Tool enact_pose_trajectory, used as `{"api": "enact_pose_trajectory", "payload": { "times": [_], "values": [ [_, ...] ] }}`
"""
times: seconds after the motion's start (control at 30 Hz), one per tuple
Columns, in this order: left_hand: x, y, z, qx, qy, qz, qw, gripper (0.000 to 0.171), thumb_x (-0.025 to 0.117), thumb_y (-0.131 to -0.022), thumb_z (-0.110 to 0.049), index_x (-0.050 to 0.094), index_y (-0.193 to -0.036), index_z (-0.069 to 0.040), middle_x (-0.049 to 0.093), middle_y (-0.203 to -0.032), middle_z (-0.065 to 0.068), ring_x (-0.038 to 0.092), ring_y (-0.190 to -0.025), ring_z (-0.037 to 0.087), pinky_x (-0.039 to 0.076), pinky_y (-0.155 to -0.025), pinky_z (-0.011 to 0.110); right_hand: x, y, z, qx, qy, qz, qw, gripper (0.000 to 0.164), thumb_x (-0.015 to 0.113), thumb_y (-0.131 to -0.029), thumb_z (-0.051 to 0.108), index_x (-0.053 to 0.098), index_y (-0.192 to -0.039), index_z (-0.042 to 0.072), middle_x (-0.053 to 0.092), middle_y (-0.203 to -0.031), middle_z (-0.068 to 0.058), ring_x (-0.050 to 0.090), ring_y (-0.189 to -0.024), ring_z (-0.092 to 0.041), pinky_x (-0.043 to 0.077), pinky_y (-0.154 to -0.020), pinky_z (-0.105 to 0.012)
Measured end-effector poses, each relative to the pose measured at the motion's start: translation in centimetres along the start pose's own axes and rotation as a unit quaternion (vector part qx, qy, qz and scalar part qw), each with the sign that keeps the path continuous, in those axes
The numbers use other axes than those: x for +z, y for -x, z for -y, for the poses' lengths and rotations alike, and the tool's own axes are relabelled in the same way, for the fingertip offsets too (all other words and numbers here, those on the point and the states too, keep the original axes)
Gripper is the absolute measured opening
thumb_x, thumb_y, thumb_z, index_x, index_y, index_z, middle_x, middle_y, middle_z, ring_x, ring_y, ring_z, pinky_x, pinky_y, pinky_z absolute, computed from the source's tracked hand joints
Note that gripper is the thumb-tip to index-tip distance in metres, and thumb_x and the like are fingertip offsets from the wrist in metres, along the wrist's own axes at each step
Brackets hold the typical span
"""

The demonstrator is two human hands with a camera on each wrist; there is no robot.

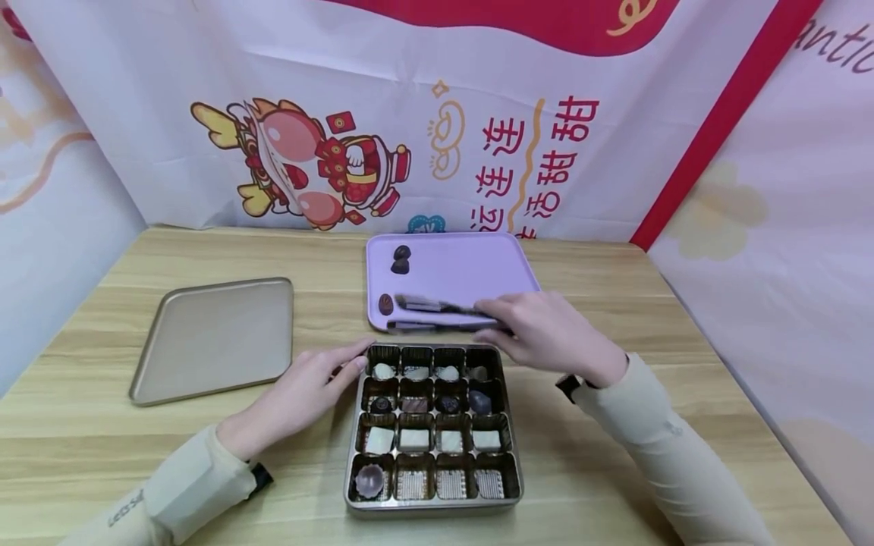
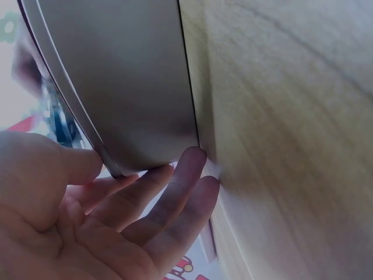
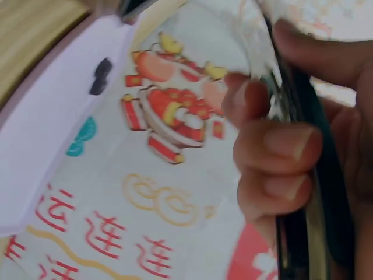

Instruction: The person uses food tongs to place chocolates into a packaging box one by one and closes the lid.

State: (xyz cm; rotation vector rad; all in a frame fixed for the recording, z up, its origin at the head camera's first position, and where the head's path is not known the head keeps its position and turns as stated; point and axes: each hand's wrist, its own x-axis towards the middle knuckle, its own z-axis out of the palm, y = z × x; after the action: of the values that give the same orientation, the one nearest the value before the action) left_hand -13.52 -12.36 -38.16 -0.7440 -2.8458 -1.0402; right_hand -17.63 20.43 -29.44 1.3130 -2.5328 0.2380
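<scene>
My right hand grips a pair of dark tongs, their tips spread apart over the lilac tray. Beside the tips lies one dark chocolate; two more chocolates touch each other near the tray's far left. At the back left corner of a gold chocolate box, my left hand holds the rim, thumb and fingertips against its walls. White and dark chocolates fill the box's upper rows. A round fluted chocolate sits front left; three compartments beside it show ribbed liners.
A gold lid lies flat on the wooden table, left of the box. The lilac tray stands just behind the box. A printed cloth hangs along the back of the table.
</scene>
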Motion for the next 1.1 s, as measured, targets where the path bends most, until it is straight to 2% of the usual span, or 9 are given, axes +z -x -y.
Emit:
{"api": "enact_pose_trajectory", "payload": {
  "times": [0.17, 0.27, 0.4, 0.47, 0.6, 0.67, 0.77, 0.87, 1.1],
  "values": [
    [0.1, 0.0, 0.1, 0.000, 0.001, -0.001, 1.0000, 0.044, 0.048, -0.105, -0.029, 0.047, -0.146, -0.011, 0.055, -0.134, 0.022, 0.062, -0.110, 0.030, 0.043, -0.100, 0.052, 1.4, -3.2, -2.7, 0.102, 0.016, 0.039, 0.994, 0.027, 0.070, -0.093, 0.033, 0.070, -0.103, 0.008, 0.060, -0.075, 0.002, 0.053, -0.061, -0.014, 0.048, -0.051, -0.034],
    [0.1, 0.1, 0.0, -0.005, 0.000, -0.001, 1.0000, 0.045, 0.048, -0.105, -0.029, 0.047, -0.146, -0.011, 0.062, -0.123, 0.023, 0.063, -0.101, 0.024, 0.045, -0.099, 0.051, 2.3, -5.3, -4.4, 0.134, 0.038, 0.068, 0.988, 0.026, 0.068, -0.094, 0.035, 0.067, -0.090, 0.009, 0.057, -0.070, 0.000, 0.052, -0.059, -0.017, 0.045, -0.049, -0.036],
    [0.0, 0.1, 0.0, -0.005, -0.001, 0.000, 1.0000, 0.045, 0.048, -0.105, -0.029, 0.047, -0.146, -0.010, 0.065, -0.117, 0.023, 0.063, -0.093, 0.019, 0.046, -0.097, 0.051, 3.6, -7.4, -6.6, 0.147, 0.064, 0.094, 0.983, 0.033, 0.067, -0.094, 0.036, 0.056, -0.074, 0.013, 0.049, -0.061, 0.000, 0.047, -0.054, -0.017, 0.040, -0.046, -0.034],
    [0.0, 0.1, 0.0, -0.005, 0.000, 0.001, 1.0000, 0.045, 0.048, -0.105, -0.029, 0.047, -0.146, -0.010, 0.062, -0.123, 0.023, 0.063, -0.094, 0.020, 0.047, -0.097, 0.051, 4.3, -8.2, -7.4, 0.149, 0.073, 0.105, 0.981, 0.033, 0.068, -0.094, 0.037, 0.056, -0.073, 0.014, 0.049, -0.060, 0.000, 0.046, -0.053, -0.017, 0.040, -0.046, -0.034],
    [0.0, 0.0, -0.1, -0.006, 0.000, 0.000, 1.0000, 0.044, 0.048, -0.105, -0.029, 0.047, -0.146, -0.011, 0.057, -0.132, 0.022, 0.064, -0.102, 0.025, 0.045, -0.099, 0.050, 5.5, -9.5, -8.4, 0.149, 0.073, 0.132, 0.977, 0.030, 0.067, -0.094, 0.038, 0.061, -0.079, 0.013, 0.053, -0.063, 0.000, 0.050, -0.055, -0.018, 0.043, -0.048, -0.035],
    [0.0, 0.0, -0.1, -0.008, -0.001, 0.001, 1.0000, 0.045, 0.048, -0.105, -0.030, 0.047, -0.146, -0.011, 0.063, -0.120, 0.025, 0.064, -0.100, 0.025, 0.045, -0.099, 0.050, 6.0, -10.1, -8.6, 0.146, 0.063, 0.143, 0.977, 0.028, 0.067, -0.094, 0.037, 0.063, -0.083, 0.012, 0.056, -0.066, 0.000, 0.053, -0.057, -0.018, 0.046, -0.051, -0.035],
    [0.0, 0.0, -0.1, -0.008, 0.000, 0.001, 1.0000, 0.045, 0.048, -0.105, -0.030, 0.046, -0.146, -0.011, 0.063, -0.119, 0.026, 0.065, -0.102, 0.027, 0.045, -0.099, 0.050, 6.6, -11.0, -8.7, 0.147, 0.045, 0.161, 0.975, 0.026, 0.066, -0.095, 0.035, 0.065, -0.089, 0.011, 0.059, -0.070, -0.001, 0.055, -0.060, -0.018, 0.048, -0.055, -0.034],
    [0.0, 0.1, 0.0, -0.007, 0.002, 0.002, 1.0000, 0.045, 0.048, -0.105, -0.030, 0.046, -0.147, -0.011, 0.058, -0.129, 0.025, 0.062, -0.111, 0.033, 0.043, -0.101, 0.051, 7.0, -11.6, -8.6, 0.151, 0.036, 0.174, 0.973, 0.024, 0.065, -0.096, 0.034, 0.066, -0.093, 0.010, 0.060, -0.075, -0.001, 0.057, -0.063, -0.018, 0.050, -0.058, -0.034],
    [0.1, 0.0, 0.1, -0.004, 0.005, 0.000, 1.0000, 0.046, 0.048, -0.105, -0.031, 0.046, -0.147, -0.011, 0.051, -0.138, 0.020, 0.058, -0.117, 0.032, 0.040, -0.102, 0.052, 7.4, -12.0, -8.4, 0.151, 0.045, 0.158, 0.975, 0.024, 0.067, -0.095, 0.033, 0.069, -0.093, 0.009, 0.062, -0.077, -0.002, 0.059, -0.065, -0.020, 0.052, -0.059, -0.038]
  ]
}}
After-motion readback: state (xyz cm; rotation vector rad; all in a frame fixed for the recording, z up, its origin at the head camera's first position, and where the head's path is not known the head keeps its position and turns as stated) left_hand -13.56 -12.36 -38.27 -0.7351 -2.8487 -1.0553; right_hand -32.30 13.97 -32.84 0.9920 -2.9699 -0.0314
